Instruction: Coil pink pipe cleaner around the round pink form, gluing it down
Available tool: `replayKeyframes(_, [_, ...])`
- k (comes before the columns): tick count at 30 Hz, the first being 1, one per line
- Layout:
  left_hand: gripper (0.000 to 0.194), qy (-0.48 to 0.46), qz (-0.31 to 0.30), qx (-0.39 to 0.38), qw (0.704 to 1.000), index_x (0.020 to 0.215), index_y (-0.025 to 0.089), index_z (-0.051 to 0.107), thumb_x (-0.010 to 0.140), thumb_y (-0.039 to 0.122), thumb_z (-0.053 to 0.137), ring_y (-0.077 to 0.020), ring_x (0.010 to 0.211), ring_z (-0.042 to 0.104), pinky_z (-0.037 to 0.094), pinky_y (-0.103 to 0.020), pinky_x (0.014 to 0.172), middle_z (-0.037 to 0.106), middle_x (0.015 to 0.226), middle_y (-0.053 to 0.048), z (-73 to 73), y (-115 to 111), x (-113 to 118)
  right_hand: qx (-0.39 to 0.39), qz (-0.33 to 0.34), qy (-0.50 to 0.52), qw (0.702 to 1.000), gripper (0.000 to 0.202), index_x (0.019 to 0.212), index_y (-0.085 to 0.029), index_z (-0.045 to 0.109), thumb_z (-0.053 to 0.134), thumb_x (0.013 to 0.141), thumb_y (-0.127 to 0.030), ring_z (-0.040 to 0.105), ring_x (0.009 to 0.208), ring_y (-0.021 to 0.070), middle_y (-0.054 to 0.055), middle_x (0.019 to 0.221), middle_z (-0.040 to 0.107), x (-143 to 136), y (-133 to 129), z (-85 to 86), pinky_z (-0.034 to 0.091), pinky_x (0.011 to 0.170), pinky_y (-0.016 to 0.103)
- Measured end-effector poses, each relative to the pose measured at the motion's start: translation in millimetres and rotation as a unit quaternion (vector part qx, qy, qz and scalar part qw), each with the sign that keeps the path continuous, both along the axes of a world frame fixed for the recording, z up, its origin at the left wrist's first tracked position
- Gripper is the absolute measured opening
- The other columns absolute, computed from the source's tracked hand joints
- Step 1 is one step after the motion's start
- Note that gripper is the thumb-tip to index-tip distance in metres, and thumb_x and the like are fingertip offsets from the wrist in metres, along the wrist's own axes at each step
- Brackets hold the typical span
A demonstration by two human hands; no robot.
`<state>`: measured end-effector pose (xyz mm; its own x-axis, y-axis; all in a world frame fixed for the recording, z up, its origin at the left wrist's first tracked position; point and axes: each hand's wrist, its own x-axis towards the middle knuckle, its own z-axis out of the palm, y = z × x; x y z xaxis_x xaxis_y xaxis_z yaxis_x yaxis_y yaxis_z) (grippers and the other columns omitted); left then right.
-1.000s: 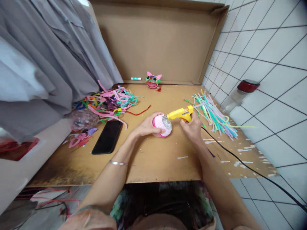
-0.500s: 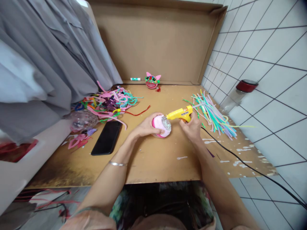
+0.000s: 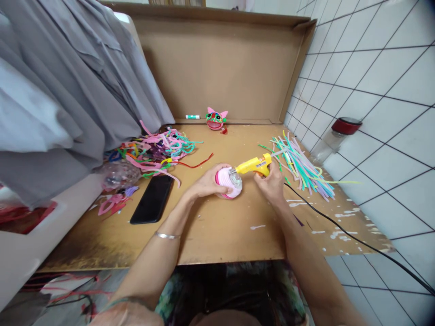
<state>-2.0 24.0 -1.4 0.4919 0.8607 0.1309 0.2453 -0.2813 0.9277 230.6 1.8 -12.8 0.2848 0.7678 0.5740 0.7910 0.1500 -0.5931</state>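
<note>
My left hand (image 3: 208, 182) is wrapped round a pink and white ribbed round piece (image 3: 225, 181), held above the middle of the table. Its right side shows a clear, shiny surface. My right hand (image 3: 272, 183) grips a yellow glue gun (image 3: 253, 165) by its handle. The metal nozzle points left and meets the upper edge of the round piece; whether it touches is too small to tell. A pale glue stick extends from the gun's rear.
Tangled pipe cleaners (image 3: 152, 149) and a black phone (image 3: 151, 199) lie left. Straight pipe cleaners (image 3: 302, 165), a lidded jar (image 3: 335, 138) and a black cord (image 3: 326, 217) are right. A pink-eared figure (image 3: 215, 119) and glue stick tube (image 3: 192, 117) stand behind, before cardboard (image 3: 217, 68).
The whole view has shifted slightly, with the table appearing a little lower. Both hands keep their holds, and the glue gun's nozzle stays at the round piece's upper edge.
</note>
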Motion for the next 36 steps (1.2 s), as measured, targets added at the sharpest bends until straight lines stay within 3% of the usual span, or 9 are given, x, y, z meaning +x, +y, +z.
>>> replayKeyframes(8, [0.080, -0.014, -0.002, -0.003, 1.000, 0.125, 0.015, 0.053, 0.052, 0.027, 0.084, -0.0242, 0.108, 0.058, 0.045, -0.039, 0.101, 0.061, 0.117, -0.009, 1.8, -0.9, 1.8, 0.031, -0.017, -0.021, 0.999, 0.026, 0.086, -0.021, 0.057, 0.054, 0.066, -0.036, 0.056, 0.063, 0.0203, 0.003, 0.070, 0.062, 1.5, 3.7, -6.2, 0.043, 0.061, 0.032])
replayKeyframes(26, [0.078, 0.004, -0.013, 0.016, 1.000, 0.126, 0.016, 0.051, 0.055, 0.025, 0.082, -0.0248, 0.110, 0.058, 0.046, -0.043, 0.101, 0.060, 0.121, -0.011, -1.2, 0.4, -0.5, 0.025, 0.000, -0.026, 0.999, 0.023, 0.081, -0.022, 0.054, 0.053, 0.066, -0.038, 0.055, 0.061, 0.0197, 0.002, 0.070, 0.060, 5.4, 4.9, -4.5, 0.040, 0.059, 0.030])
replayKeyframes(36, [0.079, 0.017, -0.005, 0.007, 1.000, 0.125, 0.014, 0.051, 0.053, 0.025, 0.081, -0.0268, 0.114, 0.056, 0.045, -0.045, 0.103, 0.058, 0.123, -0.011, 4.6, -3.7, 2.6, 0.041, 0.005, -0.015, 0.999, 0.027, 0.090, -0.021, 0.057, 0.052, 0.068, -0.036, 0.058, 0.068, 0.0215, 0.004, 0.076, 0.063, 4.4, 3.6, -2.6, 0.044, 0.063, 0.032])
